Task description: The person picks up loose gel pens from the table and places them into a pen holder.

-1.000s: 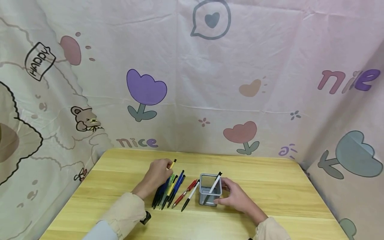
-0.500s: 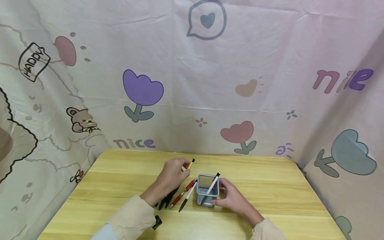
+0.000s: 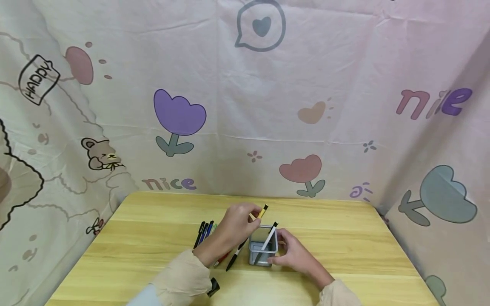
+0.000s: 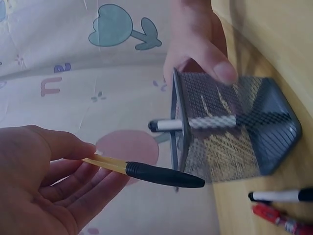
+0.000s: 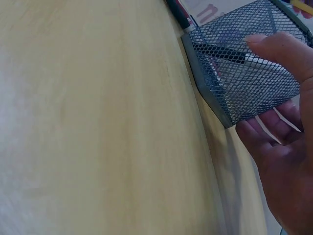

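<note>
In the head view my left hand (image 3: 239, 225) pinches a yellow pen (image 3: 262, 212) between thumb and fingers, above the left side of a grey mesh pen holder (image 3: 262, 260). The left wrist view shows the pen's black capped end (image 4: 166, 175) pointing down, outside the holder's rim. My right hand (image 3: 296, 253) grips the holder from its right side, thumb (image 5: 274, 49) on one wall and fingers round another. A white pen (image 3: 269, 236) with black ends leans inside the holder, which stands upright on the table.
Left of the holder lie a white pen (image 3: 234, 260) with a black grip and a red pen (image 3: 221, 259). Several black, blue and green pens (image 3: 203, 233) lie further left, partly hidden by the left forearm. A printed cloth (image 3: 229, 170) hangs behind the wooden table (image 3: 325, 280).
My left hand has carried the yellow pen rightward from above the pen pile to the holder. The right hand keeps its grip on the holder. The head view has shifted slightly.
</note>
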`<state>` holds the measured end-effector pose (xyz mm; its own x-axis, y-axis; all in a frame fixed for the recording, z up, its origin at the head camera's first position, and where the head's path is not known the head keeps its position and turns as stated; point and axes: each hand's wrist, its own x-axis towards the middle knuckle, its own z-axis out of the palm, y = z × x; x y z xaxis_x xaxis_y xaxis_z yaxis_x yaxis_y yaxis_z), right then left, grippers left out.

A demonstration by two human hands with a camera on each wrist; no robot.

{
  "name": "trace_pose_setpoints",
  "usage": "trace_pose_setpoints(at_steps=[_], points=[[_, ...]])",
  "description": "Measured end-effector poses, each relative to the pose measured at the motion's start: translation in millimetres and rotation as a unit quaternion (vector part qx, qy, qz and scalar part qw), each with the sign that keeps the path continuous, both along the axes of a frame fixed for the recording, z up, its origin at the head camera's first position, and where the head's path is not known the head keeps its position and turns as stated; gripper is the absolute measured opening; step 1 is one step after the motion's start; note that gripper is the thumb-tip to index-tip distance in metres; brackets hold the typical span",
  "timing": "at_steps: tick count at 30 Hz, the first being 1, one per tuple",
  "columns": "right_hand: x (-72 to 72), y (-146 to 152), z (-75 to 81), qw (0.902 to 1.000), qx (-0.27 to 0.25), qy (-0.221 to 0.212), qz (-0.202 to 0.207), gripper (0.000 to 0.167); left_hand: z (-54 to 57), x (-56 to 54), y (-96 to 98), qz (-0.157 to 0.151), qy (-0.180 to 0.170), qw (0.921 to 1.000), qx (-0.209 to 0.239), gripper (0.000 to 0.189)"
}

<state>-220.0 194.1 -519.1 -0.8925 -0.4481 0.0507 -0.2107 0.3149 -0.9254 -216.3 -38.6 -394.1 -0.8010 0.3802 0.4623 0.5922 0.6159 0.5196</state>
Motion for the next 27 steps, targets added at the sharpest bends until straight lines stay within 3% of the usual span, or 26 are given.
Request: trace_pose_setpoints(at_steps=[6,16,27], points=[[0.2,1,-3.3,1.0,-0.002,-0.002,0.0,0.068,0.9,2.8,14.3,-0.023,0.004,0.9997,0.004,0.017],[3.6,-1,-0.2,1.0,-0.009,-0.002,0.003,0.068,4.9,5.9,25.5,-0.02,0.026,0.9992,0.022,0.014],[9.0,-2,2.6,0.9997,0.015,0.017,0.005,0.066,-14.5,8.0,29.3,-0.033,0.007,0.9994,0.006,0.007]])
